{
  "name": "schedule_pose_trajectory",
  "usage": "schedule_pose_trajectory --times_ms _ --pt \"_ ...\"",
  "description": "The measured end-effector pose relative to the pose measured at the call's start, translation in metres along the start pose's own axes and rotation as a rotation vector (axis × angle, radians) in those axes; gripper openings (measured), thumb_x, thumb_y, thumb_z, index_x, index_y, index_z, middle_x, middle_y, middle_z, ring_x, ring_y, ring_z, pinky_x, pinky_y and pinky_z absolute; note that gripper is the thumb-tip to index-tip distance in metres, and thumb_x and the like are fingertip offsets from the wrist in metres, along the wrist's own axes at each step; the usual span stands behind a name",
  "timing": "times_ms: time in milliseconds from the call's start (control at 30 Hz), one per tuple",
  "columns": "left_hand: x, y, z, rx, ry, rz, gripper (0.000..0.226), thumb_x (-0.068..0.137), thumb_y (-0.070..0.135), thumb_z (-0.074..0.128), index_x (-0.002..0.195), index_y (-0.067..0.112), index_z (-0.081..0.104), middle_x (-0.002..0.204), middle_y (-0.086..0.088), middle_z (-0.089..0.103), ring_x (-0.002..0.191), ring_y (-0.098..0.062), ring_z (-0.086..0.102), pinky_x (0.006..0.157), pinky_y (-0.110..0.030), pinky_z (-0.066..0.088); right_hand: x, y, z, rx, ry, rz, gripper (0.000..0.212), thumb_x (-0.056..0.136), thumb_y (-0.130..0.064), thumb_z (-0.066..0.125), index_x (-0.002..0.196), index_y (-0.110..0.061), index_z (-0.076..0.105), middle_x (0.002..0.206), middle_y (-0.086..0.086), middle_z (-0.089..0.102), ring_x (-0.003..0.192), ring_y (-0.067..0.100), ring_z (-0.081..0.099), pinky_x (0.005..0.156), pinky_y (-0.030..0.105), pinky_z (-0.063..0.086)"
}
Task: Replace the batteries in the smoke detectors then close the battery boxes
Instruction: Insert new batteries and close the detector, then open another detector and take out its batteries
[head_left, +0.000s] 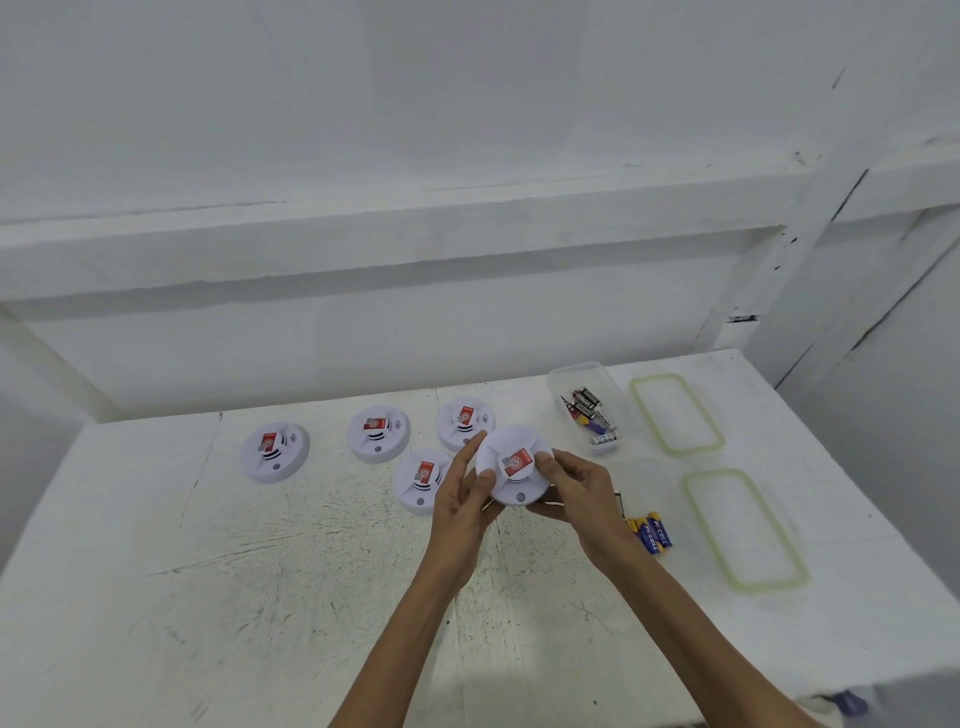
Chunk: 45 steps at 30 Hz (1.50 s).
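We hold one smoke detector (511, 441) in both hands above the bench (260, 571), its white face and red label (518, 462) turned up toward us. The left grip (460, 499) pinches the detector's left edge: the thumb lies on the face and the forefinger stretches up along the far rim. The right grip (576, 491) is closed on the right side, thumb at the label's edge and fingers curled beneath the body. The underside is hidden from us, so we cannot tell how its battery box stands.

Four more lie face up on the bench, each with the same red label. The left detector (274, 451) sits well apart from the hands, and the second detector (378, 434) lies to its right. The back detector (465, 422) and the near detector (421, 480) are partly covered by the left grip and the raised one.

To the right stands a clear box (576, 369) holding a loose heap of dark batteries (589, 410), black and red with one pale one. Beside it lies a clear lid with a green rim (675, 413). Nearer to us, just past the right wrist, we see blue batteries (652, 535) lying together. They seem to sit in a second clear box, though its walls are too faint to be sure. A second green-rimmed lid (745, 530) lies to their right.
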<state>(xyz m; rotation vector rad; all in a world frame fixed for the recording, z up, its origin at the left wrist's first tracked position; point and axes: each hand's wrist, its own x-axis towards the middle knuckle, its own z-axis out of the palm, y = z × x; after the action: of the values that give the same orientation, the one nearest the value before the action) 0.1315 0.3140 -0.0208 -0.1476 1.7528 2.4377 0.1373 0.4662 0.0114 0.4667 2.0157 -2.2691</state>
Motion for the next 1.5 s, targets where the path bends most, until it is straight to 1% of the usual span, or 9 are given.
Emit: schedule_pose_trajectory --times_ms 100,367,567,700,867,967,1200,1400,1500 --pt "0.000 0.000 0.000 -0.007 0.001 -0.003 0.050 0.097 0.024 0.061 0.146 0.028 0.052 0.147 0.000 0.057 0.131 -0.025 0.059 0.099 -0.049 0.056 0.001 0.001 -0.001 0.002 -0.006 0.001 0.016 0.097 -0.027 0.061 0.107 -0.024 0.073 0.097 0.001 0.077 0.088 0.021 0.075 0.068 0.030 0.060" --pt "-0.001 0.001 0.002 -0.019 0.011 -0.001 0.043 0.101 0.018 0.058 0.141 0.034 0.055 0.142 0.005 0.061 0.127 -0.020 0.062 0.092 -0.039 0.059 0.003 0.004 -0.003 -0.008 -0.008 0.002 0.022 0.097 -0.027 0.061 0.112 -0.018 0.073 0.101 0.005 0.077 0.088 0.022 0.075 0.070 0.032 0.061" --pt "-0.001 0.001 0.000 -0.020 0.014 -0.001 0.043 0.102 0.016 0.057 0.143 0.030 0.054 0.141 0.005 0.062 0.127 -0.021 0.062 0.094 -0.042 0.058 0.004 0.006 -0.002 -0.015 -0.015 0.004 0.022 0.097 -0.028 0.061 0.112 -0.018 0.073 0.101 0.005 0.077 0.089 0.022 0.075 0.073 0.036 0.062" --pt "-0.002 0.001 -0.002 -0.009 0.027 0.002 0.044 0.102 0.017 0.057 0.143 0.030 0.054 0.142 0.003 0.061 0.128 -0.022 0.061 0.093 -0.041 0.059 0.003 0.005 0.001 -0.023 -0.007 0.004 0.018 0.096 -0.028 0.062 0.109 -0.022 0.073 0.100 0.001 0.077 0.088 0.019 0.075 0.071 0.033 0.061" --pt "-0.004 0.003 -0.008 -0.005 0.009 0.006 0.044 0.102 0.018 0.057 0.144 0.031 0.054 0.143 0.000 0.060 0.129 -0.024 0.060 0.098 -0.047 0.056 0.000 0.004 0.006 -0.009 -0.022 0.006 0.016 0.097 -0.026 0.061 0.107 -0.022 0.073 0.097 0.001 0.078 0.087 0.020 0.075 0.069 0.031 0.061" --pt "-0.007 0.006 -0.015 0.000 0.021 0.017 0.044 0.103 0.016 0.056 0.145 0.029 0.053 0.141 0.002 0.062 0.128 -0.022 0.062 0.096 -0.044 0.057 0.001 0.005 0.014 -0.021 -0.029 0.003 0.017 0.097 -0.027 0.061 0.107 -0.022 0.073 0.097 0.002 0.077 0.087 0.021 0.075 0.069 0.032 0.061" --pt "-0.015 0.023 -0.066 0.031 0.162 0.052 0.043 0.104 0.016 0.054 0.145 0.029 0.052 0.137 0.005 0.065 0.123 -0.020 0.065 0.095 -0.043 0.058 0.008 0.013 0.074 -0.035 -0.134 0.025 0.022 0.096 -0.031 0.063 0.111 -0.018 0.074 0.097 0.002 0.077 0.087 0.021 0.075 0.072 0.034 0.062" --pt "-0.023 0.034 -0.130 0.067 0.283 0.022 0.046 0.103 0.008 0.053 0.146 0.024 0.051 0.139 -0.001 0.064 0.122 -0.023 0.066 0.095 -0.043 0.058 0.018 0.034 0.143 -0.073 -0.263 0.146 0.025 0.096 -0.031 0.063 0.110 -0.013 0.073 0.098 0.005 0.077 0.086 0.023 0.075 0.071 0.034 0.062" --pt "-0.032 0.036 -0.162 0.276 0.247 0.037 0.061 0.089 0.013 0.062 0.147 0.022 0.048 0.141 -0.001 0.061 0.126 -0.019 0.061 0.098 -0.038 0.056 0.022 0.047 0.174 -0.157 -0.312 0.217 0.024 0.098 -0.031 0.060 0.105 -0.011 0.071 0.101 0.007 0.075 0.089 0.022 0.073 0.069 0.032 0.062"
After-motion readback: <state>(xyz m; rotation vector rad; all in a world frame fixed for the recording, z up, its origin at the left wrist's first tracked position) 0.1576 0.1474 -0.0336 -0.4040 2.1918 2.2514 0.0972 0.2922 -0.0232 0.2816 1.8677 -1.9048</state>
